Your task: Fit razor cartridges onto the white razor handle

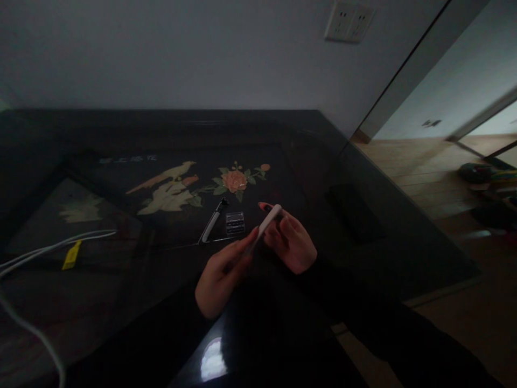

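Observation:
My left hand [221, 275] is closed on the lower part of a slim white rod-like object [267, 221], which tilts up to the right. My right hand [291, 243] has its fingers curled at the upper end of the same object; part of it is hidden behind them. A small dark piece shows by the right fingertips, too dim to name. Just left of the hands lies a slim tool with a white handle and dark head [213, 221]. Beside that tool sits a small clear plastic case [235, 223] with dark strips in it.
The glossy black table [307, 161] carries an inlaid bird-and-flower picture [234, 181]. A white cable [48, 250] with a yellow tag [71, 256] lies at left. A dark flat object [355, 213] rests at right. A wall socket [349, 21] is above.

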Motion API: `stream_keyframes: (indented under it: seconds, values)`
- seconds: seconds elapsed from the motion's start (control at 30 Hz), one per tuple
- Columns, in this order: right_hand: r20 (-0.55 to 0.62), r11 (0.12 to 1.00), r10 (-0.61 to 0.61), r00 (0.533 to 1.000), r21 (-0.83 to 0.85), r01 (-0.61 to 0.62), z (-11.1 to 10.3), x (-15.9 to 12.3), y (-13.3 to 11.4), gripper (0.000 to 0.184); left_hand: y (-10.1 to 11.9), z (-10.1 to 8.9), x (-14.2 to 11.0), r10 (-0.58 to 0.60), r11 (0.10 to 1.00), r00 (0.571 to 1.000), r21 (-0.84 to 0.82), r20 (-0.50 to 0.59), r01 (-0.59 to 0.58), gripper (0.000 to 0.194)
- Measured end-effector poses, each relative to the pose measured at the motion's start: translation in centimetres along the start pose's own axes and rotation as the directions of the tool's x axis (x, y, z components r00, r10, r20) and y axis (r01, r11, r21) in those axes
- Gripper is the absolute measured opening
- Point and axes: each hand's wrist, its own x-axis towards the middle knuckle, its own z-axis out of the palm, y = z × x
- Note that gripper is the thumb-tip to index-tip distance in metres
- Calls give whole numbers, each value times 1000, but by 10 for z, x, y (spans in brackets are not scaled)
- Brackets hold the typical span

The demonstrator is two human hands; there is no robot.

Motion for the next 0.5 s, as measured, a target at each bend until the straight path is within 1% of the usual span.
stream_keyframes:
  seconds: [0.07,0.23,0.33,0.4,0.5]
  values:
    - [-8,1000,8,1000,-3,-8,1,0,-1,50,-1,-1,1,9,1000,1000,22,-18,-9,45]
    - [-16,999,19,1000,32,-18,4,0,-2,43,-2,-3,3,-65,998,996,9,-63,66,47]
    - [-18,999,26,1000,26,-25,3,1,-1,44,-1,-3,3,-70,997,994,32,-86,73,48]
    - [-19,1000,22,1000,21,-22,3,1,-1,44,-1,-3,3,-43,996,993,72,-113,51,47]
    - [-13,1000,14,1000,27,-14,3,0,-1,44,-2,-3,3,56,987,988,160,-141,-33,43]
